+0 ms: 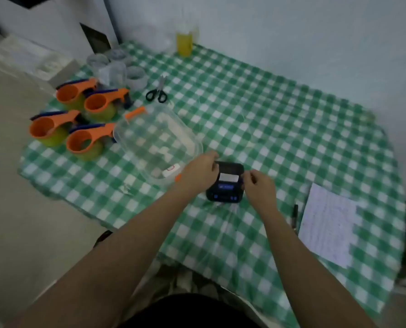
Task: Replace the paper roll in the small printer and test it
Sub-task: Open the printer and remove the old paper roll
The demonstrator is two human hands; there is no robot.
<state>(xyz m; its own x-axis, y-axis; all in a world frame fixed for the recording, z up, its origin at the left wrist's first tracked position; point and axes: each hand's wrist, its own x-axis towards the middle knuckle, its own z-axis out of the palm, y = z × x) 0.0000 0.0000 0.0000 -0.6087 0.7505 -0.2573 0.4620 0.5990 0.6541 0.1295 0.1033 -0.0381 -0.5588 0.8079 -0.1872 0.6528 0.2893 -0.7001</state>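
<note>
A small black printer [225,194] with a lit blue display sits on the green checked tablecloth [280,129]. White paper [228,178] shows at its slot. My left hand [200,170] grips the printer's upper left corner. My right hand [260,188] touches its right side, with fingers pinched near the paper's right edge. A small white roll or box [172,170] lies in the clear plastic tub [157,136] to the left of the printer.
Several orange tape dispensers [79,119] stand at the left. Scissors [158,91], clear cups [116,69] and a bottle of yellow liquid [185,41] are at the back. A written paper sheet [327,223] and a pen [295,216] lie to the right.
</note>
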